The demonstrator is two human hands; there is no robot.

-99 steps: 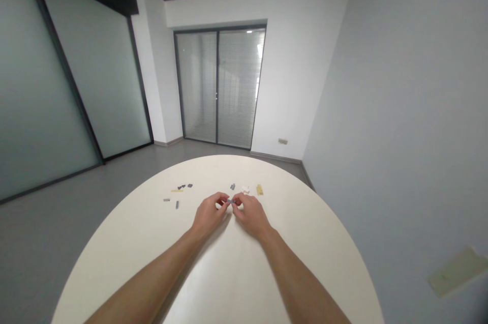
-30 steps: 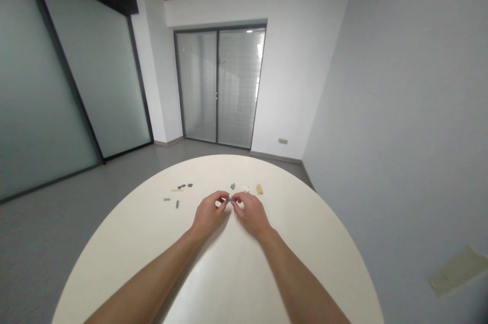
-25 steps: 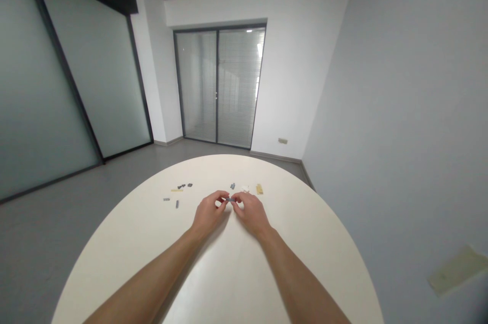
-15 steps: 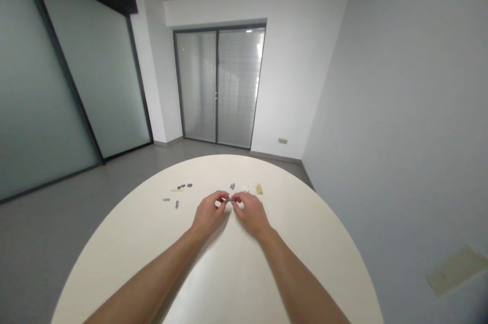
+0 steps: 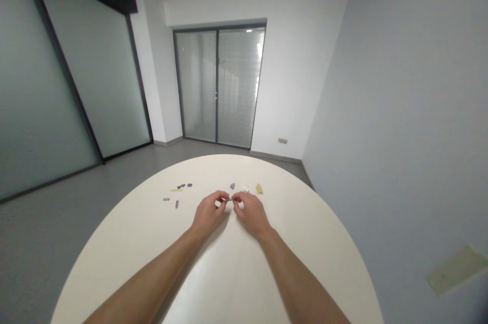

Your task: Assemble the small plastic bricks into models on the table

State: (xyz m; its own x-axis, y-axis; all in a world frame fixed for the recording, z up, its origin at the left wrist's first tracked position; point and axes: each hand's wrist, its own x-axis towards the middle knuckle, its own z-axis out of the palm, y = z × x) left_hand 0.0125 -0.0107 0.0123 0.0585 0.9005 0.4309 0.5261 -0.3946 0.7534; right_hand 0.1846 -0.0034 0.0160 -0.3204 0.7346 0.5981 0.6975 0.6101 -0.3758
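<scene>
Over the middle of the round white table (image 5: 236, 273), my left hand (image 5: 208, 212) and my right hand (image 5: 251, 212) meet fingertip to fingertip. Both pinch a small grey piece (image 5: 229, 200) between them; its exact kind is too small to make out and the fingers partly cover it. Just beyond the fingertips lies a small blue-grey piece (image 5: 232, 186). Some white pieces (image 5: 245, 188) are close behind my right hand, partly hidden by it, with yellow pieces (image 5: 260, 189) to their right.
Left of my hands lie dark pieces (image 5: 181, 186), another dark piece (image 5: 189, 185), a thin yellow strip (image 5: 176, 190) and two grey pieces, one lying sideways (image 5: 166, 199) and one lengthwise (image 5: 177, 204). A glass door (image 5: 219, 85) and white walls stand beyond the table.
The grey piece looks slightly turned between my fingertips. Otherwise both hands and the pieces on the table stay in place.
</scene>
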